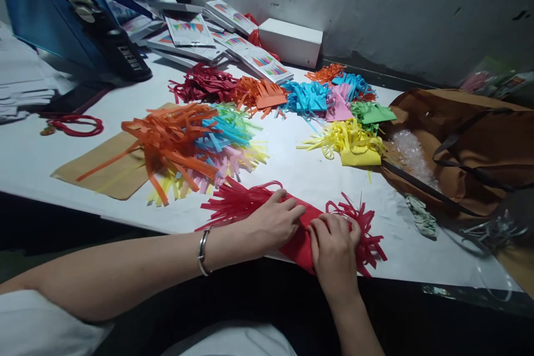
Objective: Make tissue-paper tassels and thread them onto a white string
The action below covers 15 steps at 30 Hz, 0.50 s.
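Observation:
A red tissue-paper tassel (306, 211) lies at the table's front edge, its middle uncut and its fringed strips spread out at both ends. From the left, my left hand (277, 219) rests on the uncut band with its fingers bent and closed on the paper. Close beside it, my right hand (336, 247) pinches the same band near the right-hand fringe. The fingertips of both hands almost meet, and the paper right under them is hidden. A metal bangle (203, 251) circles my left wrist.
Beyond my hands lie a mixed bundle of orange tassels (173, 133) on brown paper (100, 169) and a yellow tassel (354, 144). Behind are several printed packets (192, 30), a white box (291, 41) and a blue bag (62, 5). A brown bag (467, 144) sits at right.

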Tool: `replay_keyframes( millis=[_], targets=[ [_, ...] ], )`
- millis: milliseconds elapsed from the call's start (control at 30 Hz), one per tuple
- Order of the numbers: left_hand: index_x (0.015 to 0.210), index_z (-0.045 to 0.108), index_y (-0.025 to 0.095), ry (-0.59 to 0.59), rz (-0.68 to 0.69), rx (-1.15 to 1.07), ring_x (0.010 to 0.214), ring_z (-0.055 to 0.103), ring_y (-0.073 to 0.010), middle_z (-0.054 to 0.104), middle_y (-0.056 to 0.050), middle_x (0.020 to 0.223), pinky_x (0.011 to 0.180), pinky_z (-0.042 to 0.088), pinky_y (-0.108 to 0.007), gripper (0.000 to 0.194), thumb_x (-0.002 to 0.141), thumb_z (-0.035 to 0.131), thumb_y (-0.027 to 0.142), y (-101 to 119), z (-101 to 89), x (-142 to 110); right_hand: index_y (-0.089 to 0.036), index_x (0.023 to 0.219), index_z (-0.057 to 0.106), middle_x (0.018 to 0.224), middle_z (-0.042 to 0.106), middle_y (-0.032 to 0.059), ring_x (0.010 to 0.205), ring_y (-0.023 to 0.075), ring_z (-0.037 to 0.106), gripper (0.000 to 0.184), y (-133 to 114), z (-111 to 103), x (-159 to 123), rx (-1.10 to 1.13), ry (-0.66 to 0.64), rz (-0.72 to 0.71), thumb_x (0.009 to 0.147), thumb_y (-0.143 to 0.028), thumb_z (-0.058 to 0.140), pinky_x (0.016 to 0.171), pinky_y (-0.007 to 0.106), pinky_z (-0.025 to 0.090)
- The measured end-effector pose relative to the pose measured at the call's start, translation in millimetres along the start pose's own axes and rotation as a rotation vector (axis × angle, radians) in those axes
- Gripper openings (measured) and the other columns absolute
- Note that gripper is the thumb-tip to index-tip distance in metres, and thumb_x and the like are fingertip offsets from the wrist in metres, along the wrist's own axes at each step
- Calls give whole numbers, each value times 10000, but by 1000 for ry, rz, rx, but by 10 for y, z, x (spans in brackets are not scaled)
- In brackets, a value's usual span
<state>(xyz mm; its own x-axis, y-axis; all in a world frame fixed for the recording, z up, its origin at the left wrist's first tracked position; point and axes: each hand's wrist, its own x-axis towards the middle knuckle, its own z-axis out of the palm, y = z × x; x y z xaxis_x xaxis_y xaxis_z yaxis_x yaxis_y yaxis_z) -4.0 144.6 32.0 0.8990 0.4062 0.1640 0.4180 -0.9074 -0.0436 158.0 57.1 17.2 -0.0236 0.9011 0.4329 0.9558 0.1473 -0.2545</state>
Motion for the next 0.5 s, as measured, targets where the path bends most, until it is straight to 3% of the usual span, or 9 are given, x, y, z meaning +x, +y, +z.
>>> replay_keyframes(
  millis=[100,167,267,333,433,500],
  targets=[
    [703,658,157,-18,-38,-66,748,502,-195,608,-42,788,780,345,-397,208,909,631,159,-55,-51,20,-205,986,661,971,693,37,996,226,574,121,-53,43,-12,27,26,-110,946,-141,566,1107,527,231],
    [741,650,155,34,-61,-124,778,520,-203,625,-51,824,794,367,-395,171,909,615,156,-54,-94,-17,-196,934,658,892,684,22,926,205,580,137,-71,77,-6,33,18,-129,944,-107,554,1090,510,263],
    [846,646,168,117,65,-224,898,556,-219,660,-63,959,874,408,-387,115,922,577,117,30,-106,-151,-187,888,637,829,663,13,841,175,584,163,-81,83,41,75,107,-98,955,-92,524,1046,475,329],
    [915,652,185,85,125,-295,939,588,-211,673,-64,1020,880,451,-343,117,922,571,102,94,-47,-257,-184,906,628,832,666,17,825,166,596,160,-62,38,77,112,240,-80,960,-89,510,1007,452,373],
    [1156,649,207,76,-21,-317,877,654,-222,699,-85,1099,773,518,-316,276,888,604,160,82,99,-348,-188,936,631,849,673,30,829,164,621,141,67,-89,47,183,515,11,959,-100,523,939,416,440],
    [1191,662,231,115,-94,-335,842,675,-234,724,-79,1088,742,538,-320,335,865,603,188,-36,167,-330,-189,954,641,885,673,53,867,181,637,99,258,-203,-77,235,700,174,962,-160,547,863,378,490]
  ],
)
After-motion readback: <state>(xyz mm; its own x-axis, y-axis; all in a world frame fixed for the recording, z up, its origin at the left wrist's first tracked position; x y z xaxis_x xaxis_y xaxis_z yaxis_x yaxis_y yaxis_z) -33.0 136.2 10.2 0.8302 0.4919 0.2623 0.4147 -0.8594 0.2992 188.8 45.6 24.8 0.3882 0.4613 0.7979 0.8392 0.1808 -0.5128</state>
